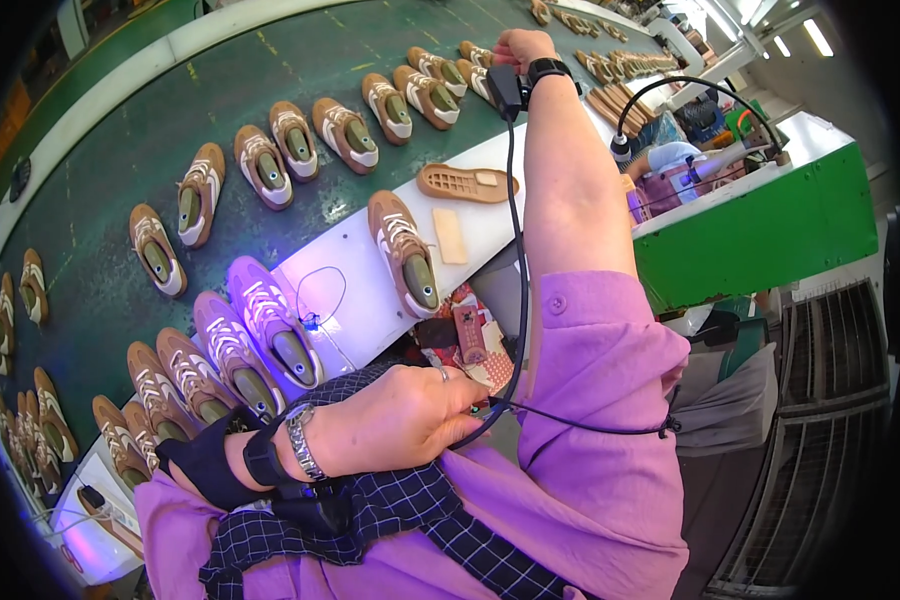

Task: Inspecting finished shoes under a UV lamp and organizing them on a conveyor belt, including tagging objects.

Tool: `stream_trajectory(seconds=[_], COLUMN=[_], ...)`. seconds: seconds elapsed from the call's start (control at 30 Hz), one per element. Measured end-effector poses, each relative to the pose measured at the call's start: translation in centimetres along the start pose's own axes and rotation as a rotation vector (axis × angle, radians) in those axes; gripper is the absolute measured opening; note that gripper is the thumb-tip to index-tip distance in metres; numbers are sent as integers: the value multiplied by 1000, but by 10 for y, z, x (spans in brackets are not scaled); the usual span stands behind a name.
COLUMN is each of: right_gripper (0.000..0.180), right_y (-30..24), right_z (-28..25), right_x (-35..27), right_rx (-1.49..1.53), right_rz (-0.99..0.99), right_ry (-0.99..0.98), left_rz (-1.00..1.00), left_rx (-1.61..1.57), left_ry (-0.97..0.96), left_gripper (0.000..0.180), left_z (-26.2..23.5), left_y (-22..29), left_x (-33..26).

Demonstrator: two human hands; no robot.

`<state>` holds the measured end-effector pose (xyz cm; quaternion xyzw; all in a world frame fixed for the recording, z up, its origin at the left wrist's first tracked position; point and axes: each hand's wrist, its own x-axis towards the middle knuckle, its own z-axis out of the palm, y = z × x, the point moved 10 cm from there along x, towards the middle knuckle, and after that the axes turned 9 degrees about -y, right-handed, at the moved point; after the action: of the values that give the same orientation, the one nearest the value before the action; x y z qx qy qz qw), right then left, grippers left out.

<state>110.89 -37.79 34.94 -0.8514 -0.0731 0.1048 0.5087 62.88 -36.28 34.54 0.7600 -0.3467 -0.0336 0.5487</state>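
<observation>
My left hand (pixel 405 415), with a silver watch at its wrist, is in front of my body. Its thumb and fingers are closed on a black cable (pixel 473 432). My right arm reaches far out to the belt, and my right hand (pixel 525 48) has curled fingers beside the heel of a brown sneaker (pixel 477 82); whatever is in them is hidden. A black strap and a small black device (pixel 507 92) sit at that wrist, with the cable hanging from it. Between the hands, a brown sneaker with white laces (pixel 402 245) lies on a white ledge beside a tan sole (pixel 467 183) and a beige pad (pixel 449 236).
A green belt (pixel 300 60) carries several brown sneakers in rows. Purple light falls on some nearer shoes (pixel 270 315) along the ledge (pixel 355 290). To the right stands a green-sided bench (pixel 770 225) with a curved black tube (pixel 705 80). Another person's arm (pixel 665 157) shows there.
</observation>
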Motion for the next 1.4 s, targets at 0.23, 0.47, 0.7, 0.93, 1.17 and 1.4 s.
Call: stream_trajectory(seconds=[0.23,0.47,0.7,0.93,1.17,1.4], right_gripper=[14,15,13,12,11,10], right_y=[-10,-38,-53,-45,-38,-35], right_z=[2,26,42,45,42,43], right_x=[8,-3,-16,-14,-11,-7], right_rx=[-38,-133,-195,-156,-130,-92], right_rz=[-40,-96,-95,-90,-104,-102], right_ry=[-13,-36,-55,-72,-85,-85], left_rz=[85,143,135,157,183,149], left_rx=[125,237,230,184,162,178], left_ry=[39,37,-22,-42,-45,-43], left_gripper=[14,13,9,8,8,9], left_z=[-4,3,9,6,5,7], left_y=[13,18,17,19,19,17], left_x=[1,9,15,14,15,19])
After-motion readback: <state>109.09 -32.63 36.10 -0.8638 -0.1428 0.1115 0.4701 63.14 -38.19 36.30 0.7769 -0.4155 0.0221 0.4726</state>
